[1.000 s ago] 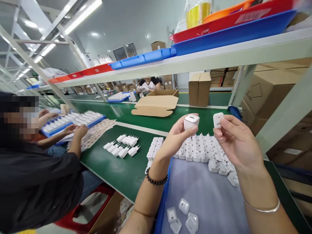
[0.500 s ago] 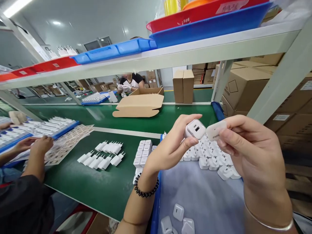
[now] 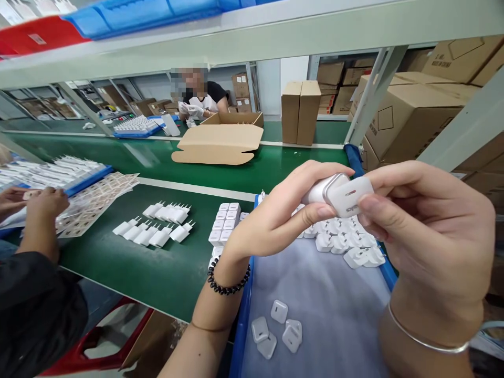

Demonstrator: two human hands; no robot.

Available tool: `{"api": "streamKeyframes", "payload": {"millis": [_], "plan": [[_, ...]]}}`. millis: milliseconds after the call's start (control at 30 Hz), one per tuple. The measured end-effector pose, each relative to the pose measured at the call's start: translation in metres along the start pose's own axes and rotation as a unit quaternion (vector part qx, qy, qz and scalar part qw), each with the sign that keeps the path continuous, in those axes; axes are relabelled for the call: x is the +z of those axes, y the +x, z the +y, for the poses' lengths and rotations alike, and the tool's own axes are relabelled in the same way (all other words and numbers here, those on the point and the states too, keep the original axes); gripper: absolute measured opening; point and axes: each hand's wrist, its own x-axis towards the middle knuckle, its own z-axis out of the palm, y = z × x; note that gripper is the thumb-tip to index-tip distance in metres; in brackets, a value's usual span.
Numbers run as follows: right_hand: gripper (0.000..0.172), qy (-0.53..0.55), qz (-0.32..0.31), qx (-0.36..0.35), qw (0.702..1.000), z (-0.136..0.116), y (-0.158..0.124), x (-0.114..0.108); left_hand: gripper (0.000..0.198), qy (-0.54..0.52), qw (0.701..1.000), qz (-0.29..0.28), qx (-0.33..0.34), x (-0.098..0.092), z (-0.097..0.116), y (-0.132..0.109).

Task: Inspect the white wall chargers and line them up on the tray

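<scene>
Head view. Pinched left charger (image 3: 319, 189) between thumb and fingers of left hand (image 3: 275, 226), fingers closed on it, not spread. Clamped right charger (image 3: 352, 197) under thumb of right hand (image 3: 433, 236), printed face toward camera. Held both up over the far pile (image 3: 346, 249) in the tray (image 3: 241, 315), right of centre.

Brought the two together: well apart a second ago, almost touching half a second ago, now pressed side to side. Pulled them nearer the camera too, and tilted the view down. Meant both hands occupied, neither charger set down.

Left a few loose chargers (image 3: 277, 328) untouched at the tray's near end. Left plugs (image 3: 155, 231) and block (image 3: 225, 223) lined up as before on the belt (image 3: 157, 278), left of the tray. Saw co-worker's hand (image 3: 43, 207) far left, beside sticker sheets (image 3: 94, 202).
</scene>
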Motion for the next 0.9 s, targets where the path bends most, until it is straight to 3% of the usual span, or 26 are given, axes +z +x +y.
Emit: {"api": "streamKeyframes", "payload": {"millis": [433,700,900], "plan": [[0.019,-0.043,0.058,0.012,0.997,-0.0054,-0.0059,0.0075,0.033,0.037,0.999,-0.012,0.026,-0.0033,0.0001,0.0028],[0.013,-0.05,0.04,0.026,0.998,-0.0038,-0.0031,0.0042,0.03,0.005,1.0,-0.007,0.023,-0.0043,-0.0016,0.005],[0.024,0.009,0.016,0.077,0.997,-0.0058,0.0033,0.0014,0.032,0.005,0.999,-0.021,0.043,-0.0046,-0.001,0.0049]]}}
